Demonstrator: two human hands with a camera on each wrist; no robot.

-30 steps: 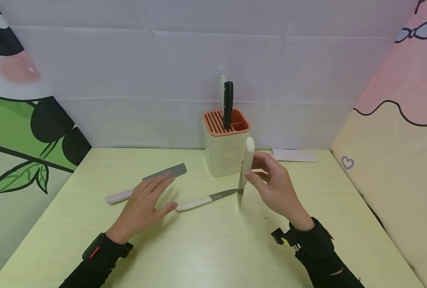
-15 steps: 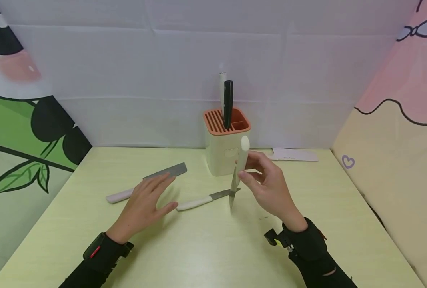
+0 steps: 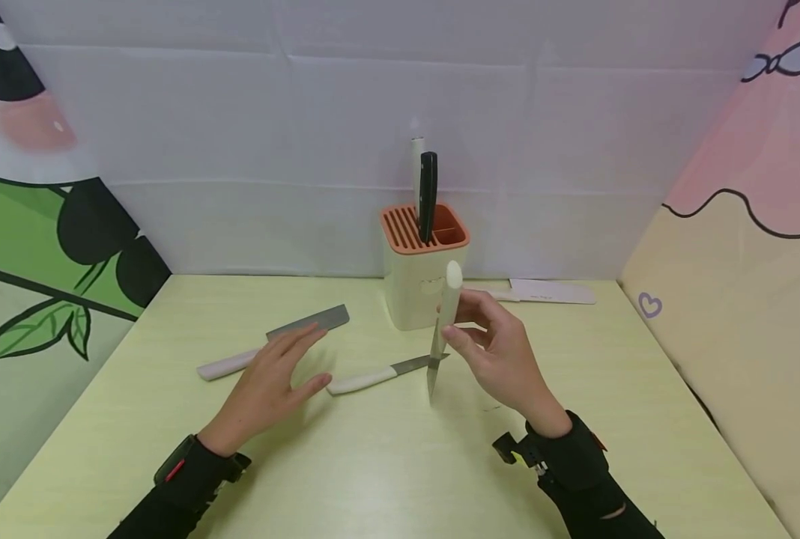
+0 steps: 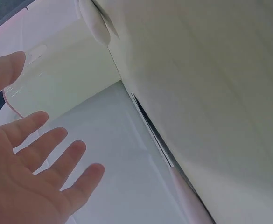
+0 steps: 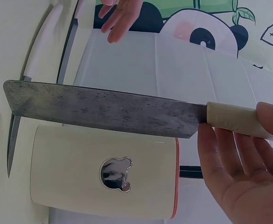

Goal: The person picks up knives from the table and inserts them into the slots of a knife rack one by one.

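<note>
My right hand [image 3: 497, 363] grips a kitchen knife [image 3: 449, 303] by its pale handle, with the blade pointing down close over the table. In the right wrist view, its broad, dark-stained blade [image 5: 103, 109] spans the frame, thumb on one side of the handle and fingers on the other. My left hand [image 3: 265, 393] hovers with fingers spread and holds nothing. Beyond that hand lies a grey-bladed knife [image 3: 326, 320] with a pale handle, partly covered by the fingers. A small white-handled knife [image 3: 362, 382] lies between both hands, its tip behind the held blade.
A cream knife block [image 3: 403, 292] with an orange slotted top stands at the back, in front of a pale cloth. Upright in it are a black-handled knife [image 3: 428, 195] and a white-handled knife [image 3: 416, 161]. A white cleaver [image 3: 551, 291] lies at the back right.
My right hand has moved a little to the left with the knife, now over the small knife's tip. The left hand stays where it was.
</note>
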